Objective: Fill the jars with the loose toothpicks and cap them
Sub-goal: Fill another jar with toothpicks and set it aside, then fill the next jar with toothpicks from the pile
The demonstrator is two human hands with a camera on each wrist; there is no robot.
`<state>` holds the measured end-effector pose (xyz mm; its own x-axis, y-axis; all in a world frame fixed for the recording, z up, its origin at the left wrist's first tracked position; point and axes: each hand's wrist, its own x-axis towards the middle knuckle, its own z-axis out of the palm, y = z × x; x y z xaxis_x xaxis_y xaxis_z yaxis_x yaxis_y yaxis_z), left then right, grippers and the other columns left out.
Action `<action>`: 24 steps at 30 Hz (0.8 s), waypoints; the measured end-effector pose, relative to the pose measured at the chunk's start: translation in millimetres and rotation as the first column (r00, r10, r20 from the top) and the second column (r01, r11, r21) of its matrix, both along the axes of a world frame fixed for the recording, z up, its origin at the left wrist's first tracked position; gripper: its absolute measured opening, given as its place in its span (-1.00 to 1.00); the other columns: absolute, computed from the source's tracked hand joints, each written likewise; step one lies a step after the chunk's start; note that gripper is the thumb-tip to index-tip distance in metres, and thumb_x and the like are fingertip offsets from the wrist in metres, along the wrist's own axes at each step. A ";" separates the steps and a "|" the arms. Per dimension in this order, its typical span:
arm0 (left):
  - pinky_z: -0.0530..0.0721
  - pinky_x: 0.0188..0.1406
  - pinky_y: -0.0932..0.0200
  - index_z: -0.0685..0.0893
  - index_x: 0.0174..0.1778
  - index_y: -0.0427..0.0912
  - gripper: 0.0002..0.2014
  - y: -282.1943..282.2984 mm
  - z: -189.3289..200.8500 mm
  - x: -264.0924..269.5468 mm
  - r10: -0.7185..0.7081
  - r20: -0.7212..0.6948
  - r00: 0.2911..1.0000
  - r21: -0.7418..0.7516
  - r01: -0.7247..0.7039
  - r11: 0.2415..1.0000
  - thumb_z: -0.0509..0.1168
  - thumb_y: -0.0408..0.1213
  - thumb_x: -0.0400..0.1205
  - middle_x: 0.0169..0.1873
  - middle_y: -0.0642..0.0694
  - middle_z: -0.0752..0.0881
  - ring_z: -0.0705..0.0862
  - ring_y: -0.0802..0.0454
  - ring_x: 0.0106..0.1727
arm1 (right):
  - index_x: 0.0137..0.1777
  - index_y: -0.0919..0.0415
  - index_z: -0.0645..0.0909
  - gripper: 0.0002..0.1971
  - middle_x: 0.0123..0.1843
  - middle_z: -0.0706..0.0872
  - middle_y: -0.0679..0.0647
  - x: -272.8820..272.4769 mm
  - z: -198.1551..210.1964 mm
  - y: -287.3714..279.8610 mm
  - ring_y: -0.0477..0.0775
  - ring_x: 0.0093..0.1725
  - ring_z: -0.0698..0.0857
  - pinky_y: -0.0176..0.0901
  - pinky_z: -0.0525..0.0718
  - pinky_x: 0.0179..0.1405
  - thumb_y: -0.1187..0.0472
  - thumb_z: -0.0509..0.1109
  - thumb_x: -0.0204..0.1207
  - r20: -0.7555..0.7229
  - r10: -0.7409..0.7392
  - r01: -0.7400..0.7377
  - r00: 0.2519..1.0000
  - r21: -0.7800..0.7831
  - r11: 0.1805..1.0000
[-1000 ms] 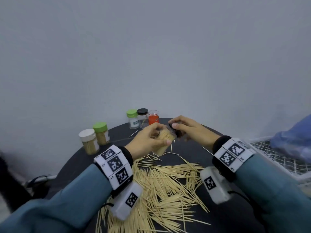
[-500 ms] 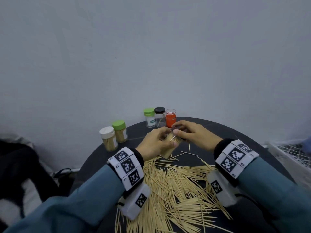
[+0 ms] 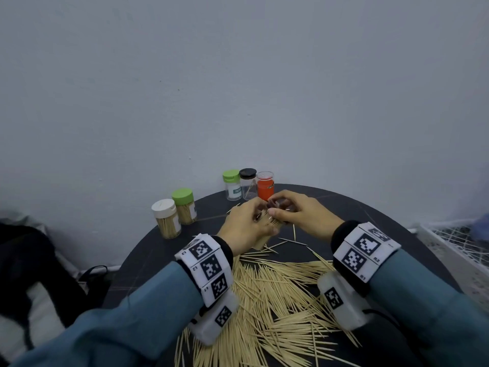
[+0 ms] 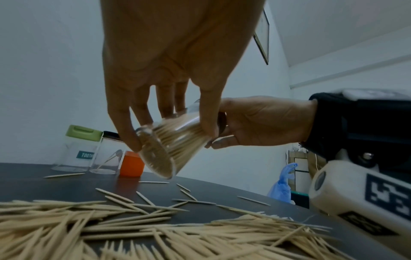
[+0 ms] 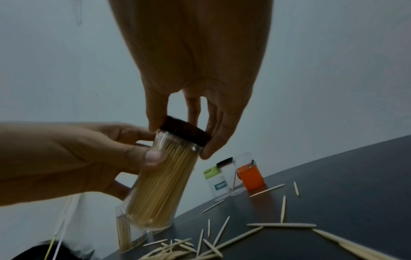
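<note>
Now capping: left hand [image 5: 73,158] grips full jar [image 5: 160,184], tilted above table [image 3: 370,221]; right hand [image 5: 200,79] pinches black cap [image 5: 185,131] on mouth. Seat square, twist gently, mind protruding picks.

I'm seeing pale tan toothpicks [image 3: 267,295] lying over the black table [image 3: 344,207]. Clear jar [image 5: 160,186] showing tan contents under a black cap [image 5: 184,132]. Wristbands [image 3: 209,266] showing black-and-white square codes; sleeves [image 3: 127,327] showing teal.
</note>
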<state>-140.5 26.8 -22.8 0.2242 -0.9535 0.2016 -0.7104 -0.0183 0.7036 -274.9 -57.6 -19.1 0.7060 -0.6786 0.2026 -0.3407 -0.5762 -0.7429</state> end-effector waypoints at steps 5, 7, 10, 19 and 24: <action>0.49 -0.03 0.31 0.54 0.32 -0.13 -0.47 4.6 6.0 19.4 0.034 -0.039 0.999 0.057 -0.032 0.998 0.52 -0.26 0.44 0.08 -0.04 0.64 0.58 0.11 0.07 | 0.43 0.14 0.38 -0.44 0.23 0.59 0.00 1.3 6.0 6.9 -0.04 0.18 0.59 -0.33 0.48 0.13 0.02 0.43 0.48 -0.134 0.065 -0.069 0.989 -0.023 0.997; 0.51 -0.01 0.29 0.53 0.28 -0.14 -0.47 7.8 10.5 34.1 0.085 -0.056 0.995 0.054 -0.082 0.995 0.54 -0.31 0.42 0.10 -0.07 0.66 0.58 0.10 0.05 | 0.44 0.15 0.39 -0.48 0.30 0.59 0.01 0.8 4.6 7.2 -0.03 0.25 0.58 -0.32 0.47 0.17 0.03 0.38 0.53 -0.296 0.078 -0.103 0.952 -0.071 0.992; 0.49 -0.17 0.32 0.50 0.18 -0.14 -0.51 17.6 18.9 62.3 0.184 -0.061 0.981 0.052 -0.181 0.982 0.56 -0.36 0.40 -0.02 -0.04 0.64 0.57 0.13 -0.07 | 0.41 0.15 0.47 -0.62 0.38 0.57 0.04 0.9 -1.0 6.4 -0.03 0.35 0.54 -0.26 0.45 0.28 0.11 0.29 0.61 -0.511 0.068 -0.171 0.857 -0.156 0.973; 0.48 -0.26 0.13 0.52 0.06 -0.21 -0.51 56.0 12.4 149.5 0.506 0.104 0.856 0.143 -0.516 0.845 0.60 -0.36 0.29 -0.01 -0.16 0.64 0.59 -0.11 0.03 | 0.49 0.15 0.42 -0.60 0.43 0.53 0.09 9.2 -14.3 15.5 0.06 0.40 0.50 -0.15 0.44 0.40 0.22 0.19 0.65 -0.752 0.116 -0.318 0.648 -0.129 0.939; 0.63 -0.08 0.00 0.50 -0.25 -0.14 -0.70 60.5 3.2 164.1 0.547 0.183 0.817 0.219 -0.577 0.787 0.55 -0.36 0.37 -0.14 -0.16 0.60 0.56 -0.08 -0.07 | 0.49 0.14 0.40 -0.59 0.42 0.54 0.08 10.8 -15.2 14.0 0.03 0.39 0.51 -0.17 0.45 0.40 0.21 0.20 0.65 -0.744 0.113 -0.309 0.659 -0.131 0.942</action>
<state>23.6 87.3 -19.5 0.7279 -0.6852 0.0254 -0.5868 -0.6033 0.5401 -264.1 -43.6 -34.3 0.8139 -0.4953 -0.3037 -0.5557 -0.8163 -0.1578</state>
